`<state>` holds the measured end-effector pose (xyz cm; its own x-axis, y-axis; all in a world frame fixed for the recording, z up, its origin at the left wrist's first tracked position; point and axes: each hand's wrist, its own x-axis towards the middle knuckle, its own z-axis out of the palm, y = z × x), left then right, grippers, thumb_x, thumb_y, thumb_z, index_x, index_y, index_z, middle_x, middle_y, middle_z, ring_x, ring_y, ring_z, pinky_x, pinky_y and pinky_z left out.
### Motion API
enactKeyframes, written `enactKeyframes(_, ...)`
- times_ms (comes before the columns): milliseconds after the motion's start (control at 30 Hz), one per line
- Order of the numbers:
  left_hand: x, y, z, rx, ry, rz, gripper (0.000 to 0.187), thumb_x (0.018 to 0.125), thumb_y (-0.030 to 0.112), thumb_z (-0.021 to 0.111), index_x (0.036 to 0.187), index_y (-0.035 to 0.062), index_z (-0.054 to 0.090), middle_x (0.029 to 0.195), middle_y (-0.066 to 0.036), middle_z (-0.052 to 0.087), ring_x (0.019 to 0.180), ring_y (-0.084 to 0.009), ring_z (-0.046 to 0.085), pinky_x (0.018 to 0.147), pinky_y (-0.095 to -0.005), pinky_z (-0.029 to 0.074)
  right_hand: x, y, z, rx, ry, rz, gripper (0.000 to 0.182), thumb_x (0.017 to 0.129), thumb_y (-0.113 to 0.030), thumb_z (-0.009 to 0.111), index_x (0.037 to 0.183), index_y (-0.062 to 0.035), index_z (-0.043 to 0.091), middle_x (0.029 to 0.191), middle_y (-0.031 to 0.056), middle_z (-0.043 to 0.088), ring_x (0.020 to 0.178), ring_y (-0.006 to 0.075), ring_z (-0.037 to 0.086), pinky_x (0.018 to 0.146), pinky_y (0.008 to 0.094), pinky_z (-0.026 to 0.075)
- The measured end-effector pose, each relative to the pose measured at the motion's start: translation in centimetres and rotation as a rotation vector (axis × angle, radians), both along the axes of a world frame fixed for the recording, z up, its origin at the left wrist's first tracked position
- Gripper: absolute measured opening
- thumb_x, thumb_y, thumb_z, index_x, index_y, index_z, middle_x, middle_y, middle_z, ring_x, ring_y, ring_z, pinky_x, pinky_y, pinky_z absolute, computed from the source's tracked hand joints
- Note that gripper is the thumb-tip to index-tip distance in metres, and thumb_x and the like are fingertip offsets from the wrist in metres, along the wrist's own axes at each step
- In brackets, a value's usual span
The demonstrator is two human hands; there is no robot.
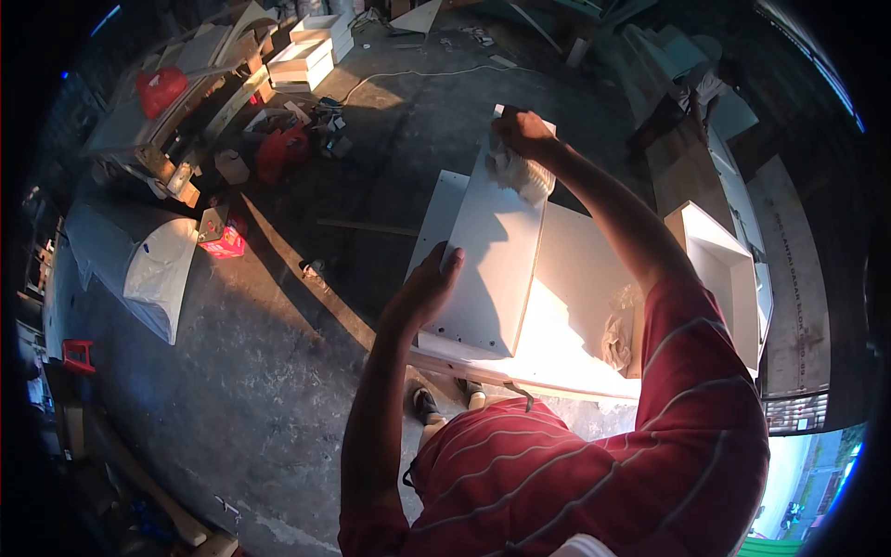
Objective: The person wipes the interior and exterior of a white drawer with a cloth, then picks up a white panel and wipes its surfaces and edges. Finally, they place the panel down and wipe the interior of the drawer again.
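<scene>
A long white panel or box (492, 251) lies on a pale work surface (566, 325) in front of me. My right hand (525, 135) is closed on a whitish cloth (524, 176) at the panel's far end. My left hand (436, 283) rests against the panel's left edge near its close end, thumb on the top face and the other fingers hidden over the side. Small dark holes show along the near end. Another white board (444, 209) is beside it on the left. A crumpled cloth or plastic (615, 342) lies to the right.
A white open box (719, 251) stands at the right. Another person (701, 93) is at the far right. On the left are a wooden bench (121, 130) with a red bag (161, 91), a red carton (222, 237), a red stool (79, 356) and wood strips on the floor.
</scene>
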<state>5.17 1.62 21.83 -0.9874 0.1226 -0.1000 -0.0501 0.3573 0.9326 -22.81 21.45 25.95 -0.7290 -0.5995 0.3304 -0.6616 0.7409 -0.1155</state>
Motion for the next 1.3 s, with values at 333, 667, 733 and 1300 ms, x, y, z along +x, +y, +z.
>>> enactKeyframes(333,-0.1,0.1,-0.7,-0.035,0.005,0.031,0.052,0.096,0.044,0.034,0.117,-0.0004,0.050,0.114,-0.022,0.057,0.111,-0.0350,0.053,0.092,-0.0382,0.039,0.1,-0.4,0.5,0.129,0.058,0.116,0.015,0.082,-0.017,0.052,0.088,-0.0117,0.064,0.091,0.0150,0.060,0.084,0.0347,0.061,0.072,0.0427,0.048)
enactKeyframes(667,-0.3,-0.1,-1.0,-0.048,0.041,-0.016,0.053,0.095,0.046,0.031,0.123,0.0024,0.043,0.119,-0.028,0.052,0.112,-0.0462,0.048,0.092,-0.0489,0.040,-0.5,0.1,-0.6,0.166,0.027,0.144,0.020,0.082,-0.019,0.056,0.099,-0.0143,0.066,0.088,0.0137,0.062,0.084,0.0340,0.061,0.071,0.0410,0.049)
enactKeyframes(733,-0.3,-0.1,-0.9,-0.013,0.038,-0.028,0.052,0.095,0.046,0.031,0.122,0.0031,0.044,0.119,-0.028,0.052,0.112,-0.0463,0.048,0.091,-0.0495,0.040,-0.4,0.5,-0.6,0.066,0.018,0.136,0.021,0.082,-0.021,0.053,0.097,-0.0162,0.066,0.088,0.0154,0.062,0.087,0.0344,0.062,0.074,0.0414,0.049)
enactKeyframes(1300,0.3,0.3,0.2,-0.001,-0.055,-0.036,0.053,0.096,0.043,0.031,0.126,0.0007,0.041,0.114,-0.029,0.055,0.110,-0.0448,0.051,0.093,-0.0469,0.040,3.4,1.8,-0.4,-0.323,-0.056,-0.095,0.027,0.083,-0.028,0.059,0.086,-0.0028,0.066,0.081,0.0198,0.064,0.076,0.0357,0.063,0.065,0.0412,0.049)
